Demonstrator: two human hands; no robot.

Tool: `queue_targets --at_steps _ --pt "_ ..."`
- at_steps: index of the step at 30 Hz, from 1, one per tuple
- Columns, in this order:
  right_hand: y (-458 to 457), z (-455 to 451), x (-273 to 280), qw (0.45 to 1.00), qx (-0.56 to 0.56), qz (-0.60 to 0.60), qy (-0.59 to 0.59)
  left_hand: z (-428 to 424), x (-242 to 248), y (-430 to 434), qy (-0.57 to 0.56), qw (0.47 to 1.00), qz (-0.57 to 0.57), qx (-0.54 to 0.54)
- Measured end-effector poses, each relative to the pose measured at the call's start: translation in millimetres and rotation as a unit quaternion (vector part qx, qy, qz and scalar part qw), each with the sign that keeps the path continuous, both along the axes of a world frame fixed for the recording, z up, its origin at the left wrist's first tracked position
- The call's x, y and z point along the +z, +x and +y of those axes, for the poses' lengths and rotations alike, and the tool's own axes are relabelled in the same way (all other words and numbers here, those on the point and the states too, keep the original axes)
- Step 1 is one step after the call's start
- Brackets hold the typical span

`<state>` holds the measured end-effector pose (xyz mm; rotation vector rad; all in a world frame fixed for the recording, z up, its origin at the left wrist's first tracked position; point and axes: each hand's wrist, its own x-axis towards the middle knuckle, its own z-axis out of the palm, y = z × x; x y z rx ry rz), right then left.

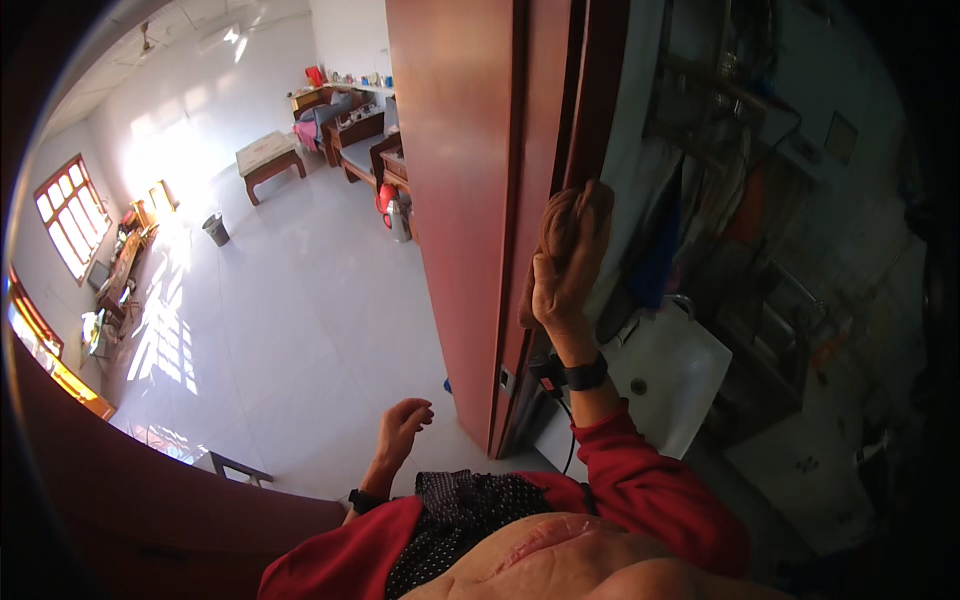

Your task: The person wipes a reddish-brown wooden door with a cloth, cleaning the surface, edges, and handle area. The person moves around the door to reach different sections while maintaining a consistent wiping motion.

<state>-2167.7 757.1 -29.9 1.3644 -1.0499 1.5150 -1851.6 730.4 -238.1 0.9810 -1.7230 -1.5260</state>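
Note:
My right hand point(574, 281) presses a brown cloth point(559, 225) against the edge of a reddish-brown door frame point(544, 127). Part of the cloth hangs below the fingers along the frame. A black wristband point(586, 373) circles that wrist, and a small black device with a cable point(546, 375) sits beside it. Lower down, my left hand point(401, 429) hangs over the pale floor, its fingers loosely bent and nothing seen in them. It touches neither the frame nor the cloth.
Right of the frame, a white washbasin point(675, 375) stands in a dim room. In the bright room are a low table point(266, 154), wooden seats point(364, 150), a thermos flask point(397, 221) and a bucket point(216, 229). A dark stool point(236, 469) stands at lower left.

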Motion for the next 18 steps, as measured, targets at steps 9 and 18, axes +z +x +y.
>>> queue_targets --at_steps 9,18 --pt "13 8 -78 0.986 0.058 -0.135 0.081 22 0 22 0.028 0.999 0.001 0.019" --pt "41 8 -172 0.972 0.025 -0.222 0.067 37 -5 50 0.044 0.999 0.003 0.031"
